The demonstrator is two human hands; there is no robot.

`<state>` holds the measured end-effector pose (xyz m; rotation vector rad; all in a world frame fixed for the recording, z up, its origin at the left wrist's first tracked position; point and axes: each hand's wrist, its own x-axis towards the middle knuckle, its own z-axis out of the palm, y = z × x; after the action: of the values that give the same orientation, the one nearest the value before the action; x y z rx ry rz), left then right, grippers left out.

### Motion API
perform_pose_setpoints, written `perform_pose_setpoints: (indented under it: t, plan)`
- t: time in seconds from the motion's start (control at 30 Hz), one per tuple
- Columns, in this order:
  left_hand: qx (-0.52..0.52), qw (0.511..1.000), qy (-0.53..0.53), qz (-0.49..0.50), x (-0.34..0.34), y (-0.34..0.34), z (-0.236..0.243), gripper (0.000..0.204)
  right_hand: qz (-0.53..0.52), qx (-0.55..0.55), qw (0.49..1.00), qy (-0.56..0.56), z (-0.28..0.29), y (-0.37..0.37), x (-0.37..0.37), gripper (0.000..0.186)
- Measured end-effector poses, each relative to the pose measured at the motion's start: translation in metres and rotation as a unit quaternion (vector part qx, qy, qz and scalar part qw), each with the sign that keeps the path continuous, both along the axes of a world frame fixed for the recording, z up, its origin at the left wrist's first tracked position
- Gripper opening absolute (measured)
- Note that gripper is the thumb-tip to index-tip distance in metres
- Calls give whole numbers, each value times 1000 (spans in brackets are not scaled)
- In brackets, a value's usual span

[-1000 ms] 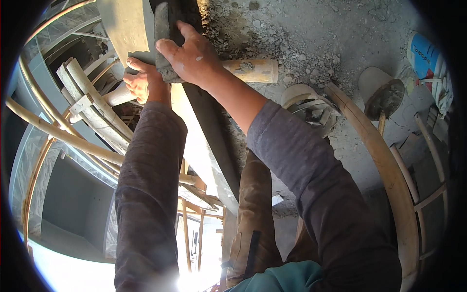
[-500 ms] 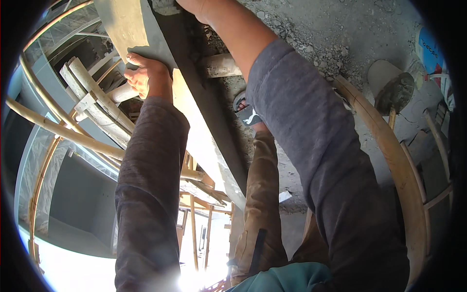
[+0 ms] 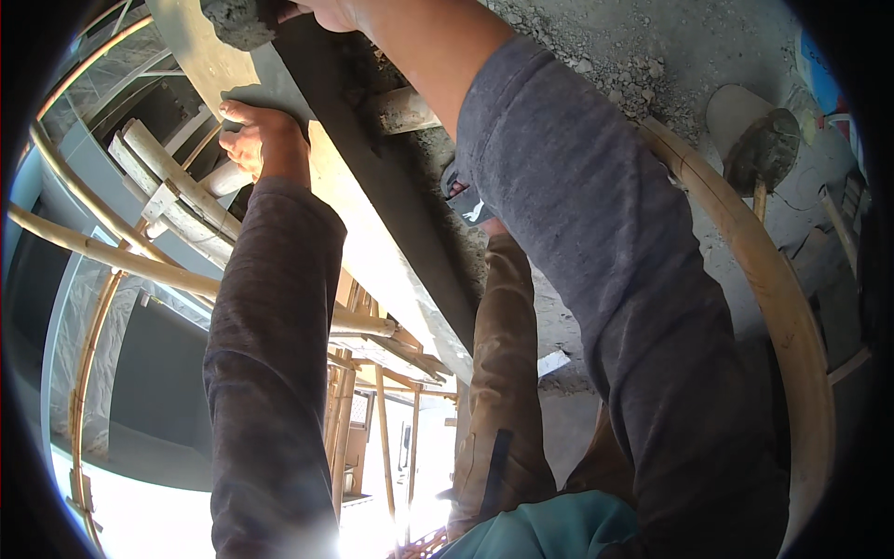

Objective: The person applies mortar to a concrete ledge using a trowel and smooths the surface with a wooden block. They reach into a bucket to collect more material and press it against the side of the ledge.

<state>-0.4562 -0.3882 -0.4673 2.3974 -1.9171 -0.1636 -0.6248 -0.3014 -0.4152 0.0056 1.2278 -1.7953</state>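
A long ledge [image 3: 349, 182] runs slanting from the upper left toward my legs, its top partly sunlit and its right face coated in smooth dark grey plaster. My left hand [image 3: 265, 140] lies across it with fingers curled over the outer edge and the thumb along the top. At the upper rim, my right hand [image 3: 331, 11] is closed round the brownish handle of what looks like a trowel [image 3: 240, 23]. Lumpy grey mortar covers the blade, which hangs over the ledge. The upper part of this hand is cut off by the picture's edge.
Bamboo poles [image 3: 112, 252] cross outside the ledge on the left. A round post [image 3: 407, 110] meets its inner side. Rubble [image 3: 615, 74] lies on the floor near my sandalled foot [image 3: 470, 200]. At right are a mortar-crusted bucket [image 3: 752, 140] and a curved-looking wooden beam [image 3: 745, 247].
My right hand has come lower and to the left, bringing the mortar-covered tool further into view. My left hand keeps its grip on the ledge while the whole view shifts slightly.
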Motion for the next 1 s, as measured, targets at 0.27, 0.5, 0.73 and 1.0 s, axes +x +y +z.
perform_pose_setpoints:
  t: [0.27,0.5,0.73,1.0]
  plan:
    - [-14,1000,-17,19,6,-9,-19,85,73,73,918,383,0,133,25,70]
    - [-2,999,21,-43,12,-4,-9,90,130,308,928,-166,82,335,232,83]
    - [1,999,27,-36,11,-17,12,84,219,502,836,40,114,478,223,79]
    - [-44,998,11,-35,14,-13,-23,86,494,519,666,208,0,403,183,71]
